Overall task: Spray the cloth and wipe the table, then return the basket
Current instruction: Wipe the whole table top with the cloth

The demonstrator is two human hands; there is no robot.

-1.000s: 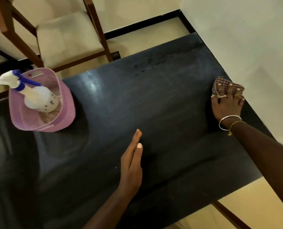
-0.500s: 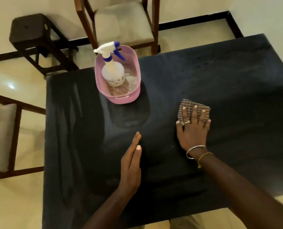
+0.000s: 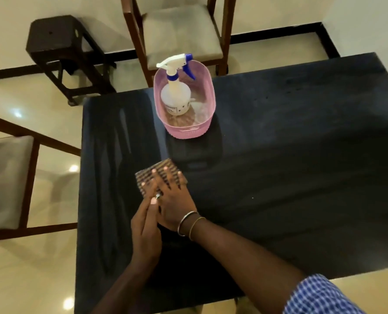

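Note:
A folded checked cloth [image 3: 151, 176] lies on the black table [image 3: 290, 168], left of centre. My right hand [image 3: 171, 200] presses flat on it with fingers spread and straight. My left hand [image 3: 145, 234] rests flat on the table just behind the cloth, its fingertips under the edge of my right hand. A pink basket [image 3: 184, 130] stands at the table's far edge. A white spray bottle [image 3: 176, 98] with a blue trigger stands upright inside it.
A wooden chair [image 3: 179, 30] stands behind the basket, another chair [image 3: 7, 177] at the table's left side. A dark stool [image 3: 59, 46] sits on the floor at the far left. A wall runs along the right.
My right hand has slid the cloth leftward across the table, from the right edge to left of centre, ending beside my left hand. The view has swung left with it.

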